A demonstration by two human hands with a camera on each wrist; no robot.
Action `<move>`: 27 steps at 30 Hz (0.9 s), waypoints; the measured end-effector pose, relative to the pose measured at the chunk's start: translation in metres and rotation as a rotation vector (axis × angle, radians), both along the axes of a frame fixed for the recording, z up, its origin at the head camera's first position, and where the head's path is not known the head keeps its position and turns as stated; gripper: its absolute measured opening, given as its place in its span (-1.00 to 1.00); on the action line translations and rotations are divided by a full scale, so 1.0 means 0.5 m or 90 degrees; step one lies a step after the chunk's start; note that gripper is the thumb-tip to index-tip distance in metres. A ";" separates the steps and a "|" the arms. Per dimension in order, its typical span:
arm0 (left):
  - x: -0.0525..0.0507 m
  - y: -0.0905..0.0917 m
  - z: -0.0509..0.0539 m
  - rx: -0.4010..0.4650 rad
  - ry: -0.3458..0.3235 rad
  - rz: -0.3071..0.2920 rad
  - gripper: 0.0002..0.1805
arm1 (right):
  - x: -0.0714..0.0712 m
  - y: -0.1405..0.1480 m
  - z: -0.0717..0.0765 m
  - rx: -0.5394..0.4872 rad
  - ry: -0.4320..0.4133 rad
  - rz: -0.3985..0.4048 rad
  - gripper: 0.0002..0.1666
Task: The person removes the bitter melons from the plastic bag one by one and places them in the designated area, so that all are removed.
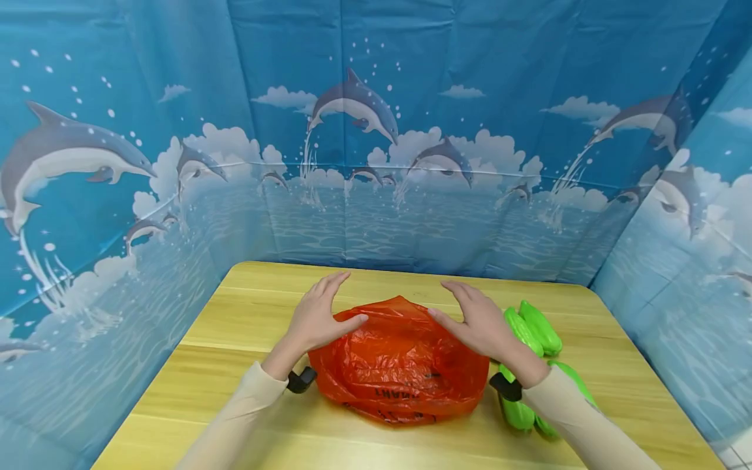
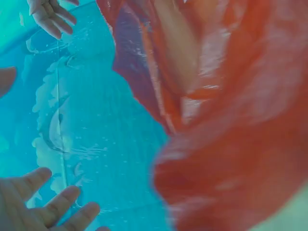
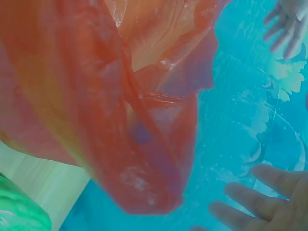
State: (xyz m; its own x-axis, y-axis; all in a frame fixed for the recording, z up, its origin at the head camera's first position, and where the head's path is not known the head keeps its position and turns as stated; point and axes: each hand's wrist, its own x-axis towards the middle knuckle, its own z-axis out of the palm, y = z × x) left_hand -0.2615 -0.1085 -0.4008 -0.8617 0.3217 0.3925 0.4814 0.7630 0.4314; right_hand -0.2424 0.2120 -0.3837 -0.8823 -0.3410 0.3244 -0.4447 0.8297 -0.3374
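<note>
A red plastic bag [image 1: 405, 365] with dark printing stands spread open on the wooden table. Above its left side is the left hand [image 1: 320, 316], fingers extended and thumb toward the bag's middle. The right hand [image 1: 478, 323] mirrors it above the right side, fingers also extended. Neither hand grips anything; whether they touch the bag's rim cannot be told. In the left wrist view the bag [image 2: 240, 125] fills the right, with the left fingers [image 2: 62, 207] spread at lower left. The right wrist view shows the bag [image 3: 110, 96] and the right fingers [image 3: 260, 202] apart from it.
Several bright green, ridged vegetable-like objects [image 1: 540, 329] lie right of the bag, partly behind the right forearm. A green one also shows in the right wrist view [image 3: 21, 207]. The wooden table [image 1: 235, 326] is enclosed by a blue dolphin-print curtain [image 1: 376, 215].
</note>
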 end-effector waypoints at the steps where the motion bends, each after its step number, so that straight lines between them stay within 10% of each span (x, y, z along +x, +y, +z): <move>1: 0.003 -0.003 -0.005 0.013 -0.015 0.014 0.01 | 0.000 0.001 -0.001 -0.005 0.000 -0.002 -0.11; 27: 0.070 -0.044 -0.120 0.235 -0.262 0.184 0.14 | 0.016 0.010 -0.018 -0.042 -0.059 -0.030 -0.13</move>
